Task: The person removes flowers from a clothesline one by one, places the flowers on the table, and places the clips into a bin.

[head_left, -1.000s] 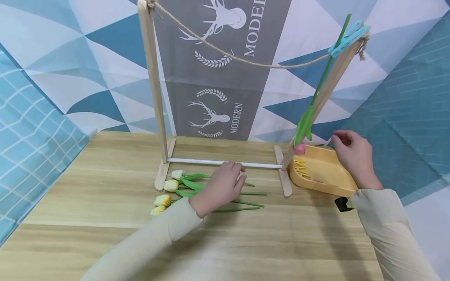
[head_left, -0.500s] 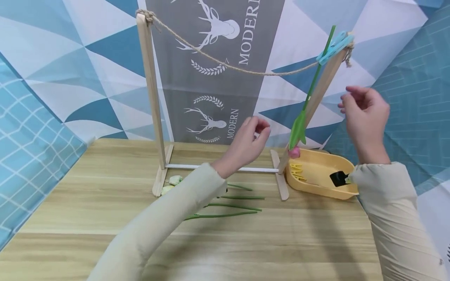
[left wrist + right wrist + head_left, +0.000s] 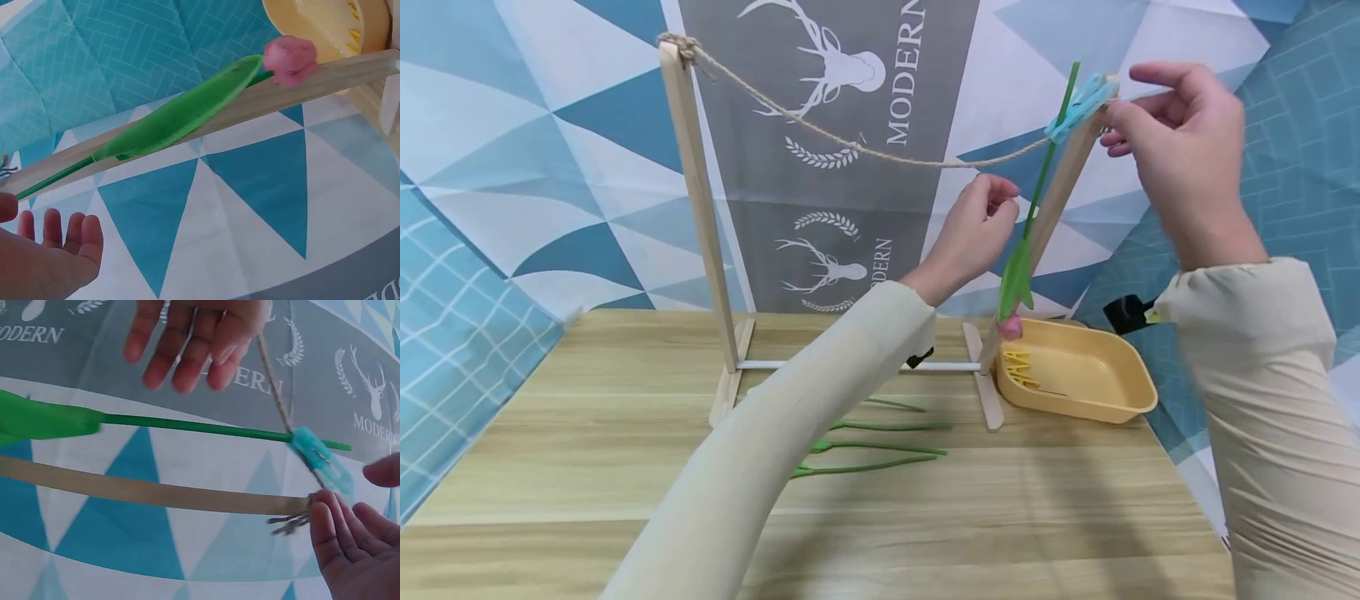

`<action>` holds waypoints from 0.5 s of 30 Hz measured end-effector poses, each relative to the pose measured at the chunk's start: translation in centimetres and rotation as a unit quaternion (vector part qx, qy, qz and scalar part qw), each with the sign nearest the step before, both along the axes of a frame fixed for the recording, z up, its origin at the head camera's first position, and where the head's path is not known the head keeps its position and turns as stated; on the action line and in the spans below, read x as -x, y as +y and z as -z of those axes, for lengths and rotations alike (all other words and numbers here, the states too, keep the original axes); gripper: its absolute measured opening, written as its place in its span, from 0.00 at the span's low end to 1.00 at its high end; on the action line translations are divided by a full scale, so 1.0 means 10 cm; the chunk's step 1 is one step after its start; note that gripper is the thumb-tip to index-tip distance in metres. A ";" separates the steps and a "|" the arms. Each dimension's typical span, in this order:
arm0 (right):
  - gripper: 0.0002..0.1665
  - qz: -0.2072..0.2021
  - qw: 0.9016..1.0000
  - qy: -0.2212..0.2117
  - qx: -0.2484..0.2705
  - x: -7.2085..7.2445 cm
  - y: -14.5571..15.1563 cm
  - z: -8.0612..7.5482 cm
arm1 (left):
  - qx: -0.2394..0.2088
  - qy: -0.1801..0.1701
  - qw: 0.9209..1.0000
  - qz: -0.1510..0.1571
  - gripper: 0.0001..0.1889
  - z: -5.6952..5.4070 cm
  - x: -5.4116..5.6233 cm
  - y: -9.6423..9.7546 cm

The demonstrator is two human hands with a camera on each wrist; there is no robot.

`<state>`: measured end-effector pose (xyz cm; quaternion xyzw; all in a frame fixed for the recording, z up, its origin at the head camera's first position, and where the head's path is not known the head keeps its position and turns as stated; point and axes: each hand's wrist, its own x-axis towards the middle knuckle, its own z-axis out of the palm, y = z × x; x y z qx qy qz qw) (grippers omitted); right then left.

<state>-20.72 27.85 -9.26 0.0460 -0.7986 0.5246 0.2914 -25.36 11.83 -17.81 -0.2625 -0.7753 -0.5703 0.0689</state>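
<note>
A pink artificial tulip point(image 3: 291, 60) hangs head down, its stem point(image 3: 200, 427) held to the twine point(image 3: 887, 157) by a light blue clothespin point(image 3: 1081, 108). The clothespin sits close to the top of the right wooden post point(image 3: 1060, 196). My right hand point(image 3: 1198, 158) is beside that post top, thumb and fingers apart around the clothespin's end; contact is unclear. In the right wrist view, its fingertips point(image 3: 326, 509) are by the twine knot. My left hand point(image 3: 973, 237) is raised left of the stem, fingers loosely bent, holding nothing.
Several green stems point(image 3: 880, 451) lie on the wooden table point(image 3: 587, 467), their blooms hidden behind my left sleeve. A yellow tray point(image 3: 1093, 408) with yellow toothed pieces stands at the right post's foot. A white rod point(image 3: 760, 365) joins the posts low down. Patterned cloth hangs behind.
Both hands have risen. The left has left the tulips on the table and moved up toward the hanging stem; the right has come up from the tray to the clothespin.
</note>
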 end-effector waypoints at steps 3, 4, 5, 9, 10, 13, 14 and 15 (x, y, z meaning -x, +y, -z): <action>0.27 -0.014 0.998 -0.044 -0.039 0.03 -0.02 -0.10 | -0.015 -0.011 1.000 -0.005 0.13 -0.04 0.03 0.07; 0.29 -0.020 0.997 -0.060 -0.049 0.04 -0.02 -0.13 | -0.018 -0.017 1.000 -0.005 0.14 -0.06 0.04 0.09; 0.30 -0.024 0.995 -0.075 -0.063 0.05 -0.02 -0.16 | -0.022 -0.022 1.000 -0.005 0.15 -0.07 0.05 0.11; 0.36 -0.039 0.985 -0.124 -0.110 0.11 -0.01 -0.26 | -0.032 -0.048 0.998 0.010 0.17 -0.11 0.08 0.19; 0.36 -0.043 0.983 -0.132 -0.119 0.13 -0.01 -0.28 | -0.034 -0.053 0.998 0.016 0.17 -0.12 0.08 0.21; 0.37 -0.056 0.978 -0.147 -0.134 0.16 0.02 -0.32 | -0.034 -0.060 0.997 0.032 0.18 -0.14 0.09 0.27; 0.36 -0.057 0.978 -0.148 -0.136 0.16 0.03 -0.33 | -0.037 -0.061 0.997 0.037 0.18 -0.14 0.09 0.29; 0.36 -0.060 0.978 -0.148 -0.135 0.17 0.04 -0.33 | -0.039 -0.062 0.996 0.042 0.17 -0.14 0.09 0.30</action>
